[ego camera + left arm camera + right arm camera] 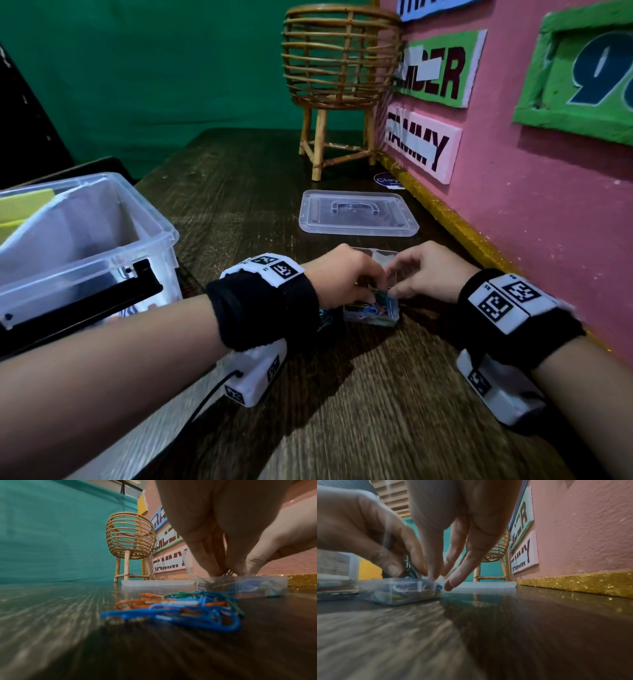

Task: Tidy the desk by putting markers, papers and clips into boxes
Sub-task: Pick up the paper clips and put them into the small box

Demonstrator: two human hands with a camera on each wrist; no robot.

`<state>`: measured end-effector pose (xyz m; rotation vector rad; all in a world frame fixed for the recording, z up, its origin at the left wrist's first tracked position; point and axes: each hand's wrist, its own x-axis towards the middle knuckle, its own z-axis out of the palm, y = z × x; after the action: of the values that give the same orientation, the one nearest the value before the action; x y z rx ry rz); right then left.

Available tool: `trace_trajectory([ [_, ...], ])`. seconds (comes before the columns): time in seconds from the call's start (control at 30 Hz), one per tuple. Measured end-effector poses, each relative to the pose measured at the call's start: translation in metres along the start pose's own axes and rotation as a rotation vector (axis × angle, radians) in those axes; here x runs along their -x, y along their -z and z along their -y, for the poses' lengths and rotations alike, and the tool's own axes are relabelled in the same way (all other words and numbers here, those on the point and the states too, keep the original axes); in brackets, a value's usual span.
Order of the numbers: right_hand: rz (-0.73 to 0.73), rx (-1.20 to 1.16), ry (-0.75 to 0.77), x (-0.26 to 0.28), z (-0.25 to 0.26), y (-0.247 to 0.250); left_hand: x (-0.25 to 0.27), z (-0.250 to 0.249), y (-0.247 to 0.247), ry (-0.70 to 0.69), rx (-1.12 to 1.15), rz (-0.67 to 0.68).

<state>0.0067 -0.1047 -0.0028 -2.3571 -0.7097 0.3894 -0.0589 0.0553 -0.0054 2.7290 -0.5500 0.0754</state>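
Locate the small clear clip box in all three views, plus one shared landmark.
Head: small clear clip box at centre, between both hands.
Left wrist: right of centre, on the desk beyond the loose paper clips, under the fingertips.
Right wrist: left of centre, low, blurred, under the fingers.
Shared landmark: rattan basket stand, at the far end of the desk in all three.
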Motion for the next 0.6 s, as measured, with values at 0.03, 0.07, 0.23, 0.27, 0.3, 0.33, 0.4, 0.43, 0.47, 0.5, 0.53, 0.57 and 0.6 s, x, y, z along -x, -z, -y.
trace_trajectory([
  [0.03, 0.002, -0.044, -0.018, -0.0003, -0.0006, -0.0004, -0.0004, 0.0009, -0.0003, 0.001, -0.018, -0.004],
  [0.07, 0.003, -0.074, -0.034, -0.0006, -0.0017, -0.0011, -0.0007, 0.0020, -0.0005, 0.008, -0.029, -0.011],
  [0.23, 0.002, -0.113, -0.059, -0.0026, -0.0042, -0.0027, 0.0009, 0.0023, -0.0007, 0.052, -0.012, -0.008],
  [0.27, 0.007, -0.114, -0.060, -0.0027, -0.0043, -0.0024, 0.0012, 0.0017, -0.0006, 0.048, -0.020, -0.015],
  [0.3, 0.011, -0.112, -0.060, -0.0026, -0.0043, -0.0022, 0.0013, 0.0015, -0.0007, 0.049, -0.025, -0.028],
  [0.33, 0.009, -0.109, -0.059, -0.0025, -0.0042, -0.0022, 0.0011, 0.0018, -0.0011, 0.054, -0.024, -0.044],
  [0.4, -0.003, -0.106, -0.055, -0.0020, -0.0037, -0.0024, 0.0006, 0.0033, -0.0022, 0.074, 0.009, -0.081],
  [0.43, -0.007, -0.105, -0.053, -0.0016, -0.0033, -0.0027, 0.0004, 0.0036, -0.0026, 0.081, 0.037, -0.100],
  [0.47, -0.009, -0.103, -0.052, -0.0015, -0.0030, -0.0028, 0.0003, 0.0042, -0.0026, 0.085, 0.060, -0.118],
  [0.5, -0.011, -0.101, -0.051, -0.0015, -0.0030, -0.0028, 0.0002, 0.0042, -0.0022, 0.083, 0.077, -0.131],
  [0.53, -0.011, -0.096, -0.053, -0.0020, -0.0033, -0.0028, 0.0005, 0.0041, -0.0019, 0.077, 0.086, -0.133],
  [0.57, -0.012, -0.094, -0.054, -0.0019, -0.0034, -0.0027, 0.0006, 0.0039, -0.0014, 0.068, 0.084, -0.123],
  [0.6, -0.013, -0.095, -0.058, -0.0018, -0.0034, -0.0027, 0.0008, 0.0039, -0.0010, 0.059, 0.072, -0.100],
])
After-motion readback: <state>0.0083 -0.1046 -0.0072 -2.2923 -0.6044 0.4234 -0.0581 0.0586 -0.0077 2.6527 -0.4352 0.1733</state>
